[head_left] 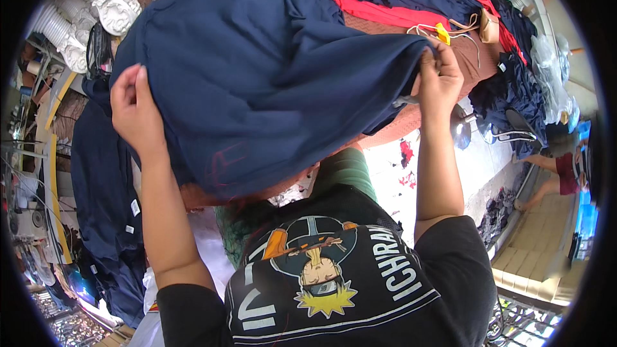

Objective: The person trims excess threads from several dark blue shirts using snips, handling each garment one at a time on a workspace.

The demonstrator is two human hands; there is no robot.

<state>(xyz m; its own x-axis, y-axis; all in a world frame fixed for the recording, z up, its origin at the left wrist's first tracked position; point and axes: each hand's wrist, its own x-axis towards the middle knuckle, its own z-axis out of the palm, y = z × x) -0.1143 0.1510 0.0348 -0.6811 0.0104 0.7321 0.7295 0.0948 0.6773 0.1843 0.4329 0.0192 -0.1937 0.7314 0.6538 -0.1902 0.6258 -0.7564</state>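
The navy cloth (238, 83) lay across the upper centre of the frame, over a brown cover (472, 64). At upper right, the right hand (442, 80) pinched its corner between thumb and fingers. At left, the left hand (137, 115) met its edge, fingers curled; whether they gripped fabric, I could not tell.

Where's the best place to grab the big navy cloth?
Probably pinch the navy cloth at its opposite edges, left hand from the left, right hand from the right: it drapes wide and narrows to a corner at the right.
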